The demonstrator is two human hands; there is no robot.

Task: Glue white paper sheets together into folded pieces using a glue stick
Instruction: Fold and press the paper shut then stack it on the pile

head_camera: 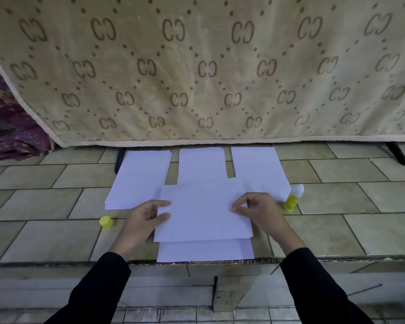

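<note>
The left hand (147, 216) and right hand (257, 209) each pinch a side edge of a white sheet (201, 213) overlapping another sheet (205, 251) at the bench's (337, 230) front edge, with the yellow cap (106, 222) and glue stick (292, 199) out wide.

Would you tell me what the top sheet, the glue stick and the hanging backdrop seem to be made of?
The top sheet: thin matte white paper, flat with crisp edges. The glue stick: smooth yellow plastic tube, probably, whitish glue exposed on top. The hanging backdrop: soft beige fabric, likely plush; it drapes and has a stitched hem.
</note>
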